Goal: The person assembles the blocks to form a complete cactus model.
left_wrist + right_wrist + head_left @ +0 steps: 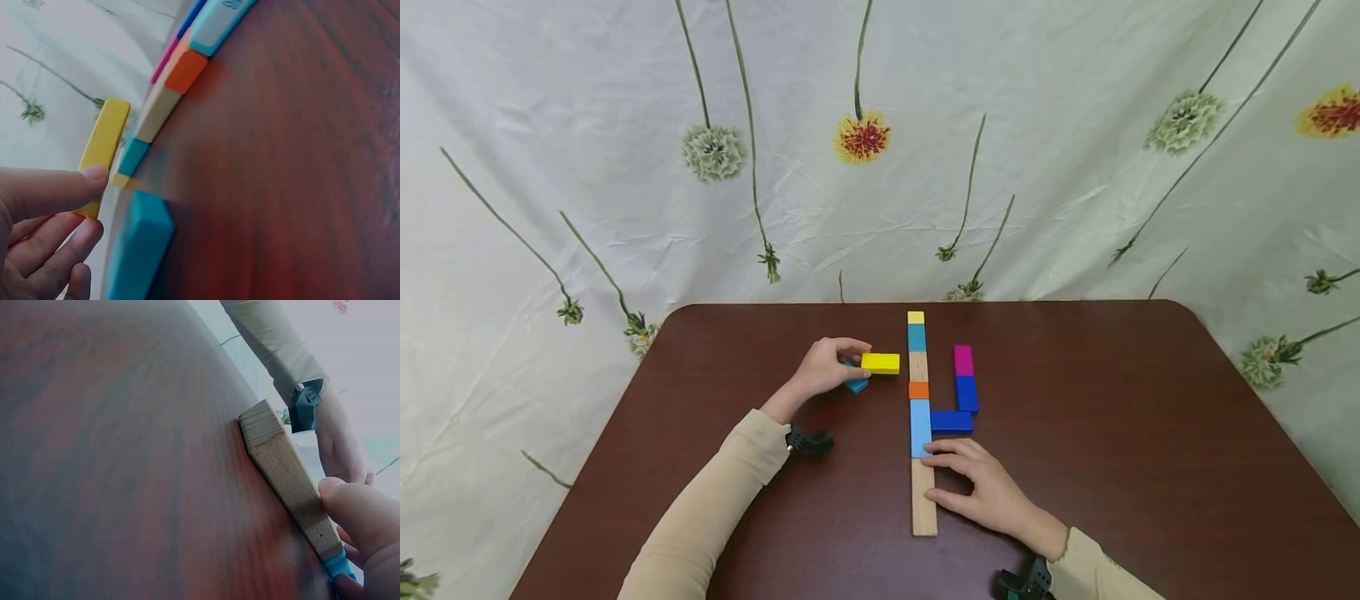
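My left hand pinches a yellow wooden block between thumb and fingers, above the table and left of a line of blocks. Just below that hand lies a blue block, partly hidden by the fingers; it looks teal in the left wrist view. My right hand rests its fingertips at the joint of the light blue block and the plain wood block at the line's near end. Its thumb touches the plain block's side in the right wrist view.
Farther along the line come an orange block, a plain block, a teal block and a pale yellow end. Rightward branch a dark blue block, another blue block and a magenta block. The brown table meets a flowered cloth.
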{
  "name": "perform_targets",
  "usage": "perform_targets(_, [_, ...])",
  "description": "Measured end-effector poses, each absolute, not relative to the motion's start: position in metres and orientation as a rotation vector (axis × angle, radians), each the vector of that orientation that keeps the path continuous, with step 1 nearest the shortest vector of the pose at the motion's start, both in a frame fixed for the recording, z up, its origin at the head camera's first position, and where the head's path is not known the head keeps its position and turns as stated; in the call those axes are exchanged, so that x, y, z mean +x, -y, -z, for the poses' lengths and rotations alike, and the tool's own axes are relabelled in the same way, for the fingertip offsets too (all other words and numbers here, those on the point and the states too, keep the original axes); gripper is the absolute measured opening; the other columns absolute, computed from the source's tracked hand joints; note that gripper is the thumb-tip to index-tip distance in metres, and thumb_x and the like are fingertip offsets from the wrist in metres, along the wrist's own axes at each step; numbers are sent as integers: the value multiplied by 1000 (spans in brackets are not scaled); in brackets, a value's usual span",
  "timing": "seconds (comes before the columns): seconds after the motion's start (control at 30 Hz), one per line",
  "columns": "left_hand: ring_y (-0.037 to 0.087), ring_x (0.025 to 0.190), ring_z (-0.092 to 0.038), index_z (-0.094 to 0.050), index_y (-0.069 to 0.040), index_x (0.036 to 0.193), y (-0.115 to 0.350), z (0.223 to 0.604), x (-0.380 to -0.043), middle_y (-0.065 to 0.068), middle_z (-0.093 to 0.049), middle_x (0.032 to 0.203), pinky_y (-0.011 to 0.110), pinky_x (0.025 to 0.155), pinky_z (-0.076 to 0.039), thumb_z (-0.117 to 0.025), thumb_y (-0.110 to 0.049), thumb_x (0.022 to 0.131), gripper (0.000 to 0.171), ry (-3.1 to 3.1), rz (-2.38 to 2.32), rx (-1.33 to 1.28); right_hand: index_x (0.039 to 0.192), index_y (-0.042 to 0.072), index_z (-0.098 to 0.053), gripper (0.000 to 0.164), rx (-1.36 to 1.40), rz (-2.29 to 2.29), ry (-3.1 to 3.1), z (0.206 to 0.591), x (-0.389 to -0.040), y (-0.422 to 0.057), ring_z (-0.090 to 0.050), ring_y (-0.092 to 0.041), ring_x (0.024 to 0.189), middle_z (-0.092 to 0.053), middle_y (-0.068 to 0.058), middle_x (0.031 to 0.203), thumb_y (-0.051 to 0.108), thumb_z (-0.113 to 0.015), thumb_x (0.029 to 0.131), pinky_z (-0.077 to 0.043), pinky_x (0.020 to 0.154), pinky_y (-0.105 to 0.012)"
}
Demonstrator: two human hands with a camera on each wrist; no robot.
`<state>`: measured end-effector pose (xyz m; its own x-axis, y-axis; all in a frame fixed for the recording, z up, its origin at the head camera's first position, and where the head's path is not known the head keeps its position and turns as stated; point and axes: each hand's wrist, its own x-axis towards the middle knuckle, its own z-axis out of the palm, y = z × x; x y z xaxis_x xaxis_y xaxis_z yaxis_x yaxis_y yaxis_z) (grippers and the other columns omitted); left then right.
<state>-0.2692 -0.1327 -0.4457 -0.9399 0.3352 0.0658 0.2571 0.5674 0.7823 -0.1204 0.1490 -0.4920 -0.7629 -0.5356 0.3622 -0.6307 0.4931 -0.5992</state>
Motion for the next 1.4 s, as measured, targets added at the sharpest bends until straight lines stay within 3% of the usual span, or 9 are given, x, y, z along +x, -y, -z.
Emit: perform_targets(1.4, [21,94,-61,-66,-9,118,114,460,-263,6,-66,107,37,79,-50,-76,-22,79,42,-2915,-1035,701,118,23,-65,36,1018,-1117,2612,491,-120,-148,-49,-13,115,-55,9,126,39,-67,86,-46,90,-41])
